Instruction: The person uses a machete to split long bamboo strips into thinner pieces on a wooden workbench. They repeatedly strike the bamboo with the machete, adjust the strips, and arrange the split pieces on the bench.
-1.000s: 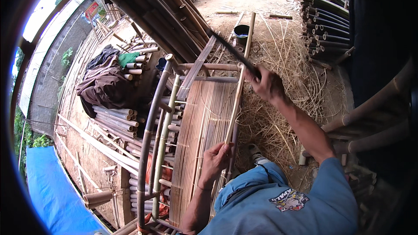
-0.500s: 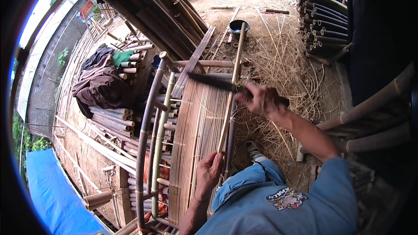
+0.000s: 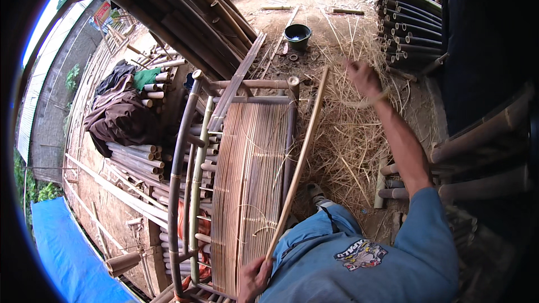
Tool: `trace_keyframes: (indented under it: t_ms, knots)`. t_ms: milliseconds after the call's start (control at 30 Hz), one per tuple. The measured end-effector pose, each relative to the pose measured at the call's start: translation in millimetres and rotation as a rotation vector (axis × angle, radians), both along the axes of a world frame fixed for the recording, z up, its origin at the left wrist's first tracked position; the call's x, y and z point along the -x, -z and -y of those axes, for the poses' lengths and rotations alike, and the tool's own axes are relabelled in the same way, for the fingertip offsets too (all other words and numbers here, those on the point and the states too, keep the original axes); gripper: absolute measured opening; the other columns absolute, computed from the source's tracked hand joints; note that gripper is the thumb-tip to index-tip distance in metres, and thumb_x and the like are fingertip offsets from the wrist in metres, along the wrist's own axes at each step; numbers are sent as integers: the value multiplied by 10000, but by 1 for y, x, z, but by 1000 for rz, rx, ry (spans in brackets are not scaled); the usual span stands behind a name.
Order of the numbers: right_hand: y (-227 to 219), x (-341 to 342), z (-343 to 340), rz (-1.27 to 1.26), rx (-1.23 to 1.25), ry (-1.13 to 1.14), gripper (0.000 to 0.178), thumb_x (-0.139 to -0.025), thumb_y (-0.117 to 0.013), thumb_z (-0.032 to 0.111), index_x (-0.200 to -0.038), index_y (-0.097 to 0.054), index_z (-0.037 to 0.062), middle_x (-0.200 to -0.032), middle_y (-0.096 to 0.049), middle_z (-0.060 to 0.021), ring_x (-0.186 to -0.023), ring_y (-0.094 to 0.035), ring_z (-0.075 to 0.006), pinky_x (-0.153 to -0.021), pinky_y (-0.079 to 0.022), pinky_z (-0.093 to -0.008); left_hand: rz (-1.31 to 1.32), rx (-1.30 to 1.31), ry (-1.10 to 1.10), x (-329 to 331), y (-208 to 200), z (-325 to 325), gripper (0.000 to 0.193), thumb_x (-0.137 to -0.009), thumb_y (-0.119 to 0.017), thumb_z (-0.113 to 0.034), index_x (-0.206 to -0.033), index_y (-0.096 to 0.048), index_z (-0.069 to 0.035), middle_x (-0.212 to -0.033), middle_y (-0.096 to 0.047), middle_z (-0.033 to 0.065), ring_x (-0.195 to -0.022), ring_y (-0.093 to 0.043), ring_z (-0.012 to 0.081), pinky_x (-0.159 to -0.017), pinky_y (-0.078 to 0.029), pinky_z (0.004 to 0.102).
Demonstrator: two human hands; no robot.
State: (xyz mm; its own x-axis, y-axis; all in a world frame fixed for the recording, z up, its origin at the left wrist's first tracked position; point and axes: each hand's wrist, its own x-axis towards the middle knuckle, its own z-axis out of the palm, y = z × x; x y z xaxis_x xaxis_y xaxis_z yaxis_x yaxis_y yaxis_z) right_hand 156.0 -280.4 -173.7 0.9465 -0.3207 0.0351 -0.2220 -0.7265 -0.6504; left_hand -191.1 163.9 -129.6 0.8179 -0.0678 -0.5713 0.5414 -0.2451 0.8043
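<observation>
My left hand is closed around the near end of a long bamboo strip. The strip slants up and away along the right side of a bamboo bench, whose seat is made of many narrow slats. Beyond the strip's far half, to the right, my right hand is stretched out and blurred, its fingers curled as around the knife's handle. The blade itself cannot be made out from here. A pale curled shaving shows by my right wrist.
Straw-like shavings cover the ground at right. A dark bucket stands ahead. Stacked bamboo poles lie far right, and more poles lean at upper left. Dark cloth drapes a pile at left, above a blue tarp.
My right hand has swung away, forward and right, from the strip, where the knife blade lay across it. My left hand has drawn the strip nearer, its far end now lower in view.
</observation>
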Motion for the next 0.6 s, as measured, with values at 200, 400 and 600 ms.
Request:
trace_keyframes:
  t_ms: [200, 400, 600]
  knots:
    - [-11, -17, -6, 86, -617, 47, 616, -815, -579, 675, -771, -540, 62, -508, -457, 4, -389, -458, -96, -366, -364, -252, 203, -30, -107, -32, -2, -19, 194, -964, -538, -138, -959, -634, 31, -680, -536, -34, -594, -452, 27, -515, -356, 177]
    - [23, 54, -141, -316, -914, -388, 410, -845, -689, 386, -936, -569, 5, -688, -626, -87, -433, -525, -101, -393, -437, -245, 845, -166, -463, -204, -149, -36, 210, -958, -557, -205, -1021, -648, -26, -681, -569, -7, -485, -455, 42, -412, -310, 179]
    - [-10, 139, -233, -759, -1370, -794, 233, -904, -649, 221, -995, -585, 16, -827, -694, -120, -467, -541, -64, -441, -449, -201, 1413, -113, -703, -250, -323, -13, 266, -956, -563, -212, -1089, -591, 17, -642, -463, -24, -496, -344, 24, -416, -253, 179]
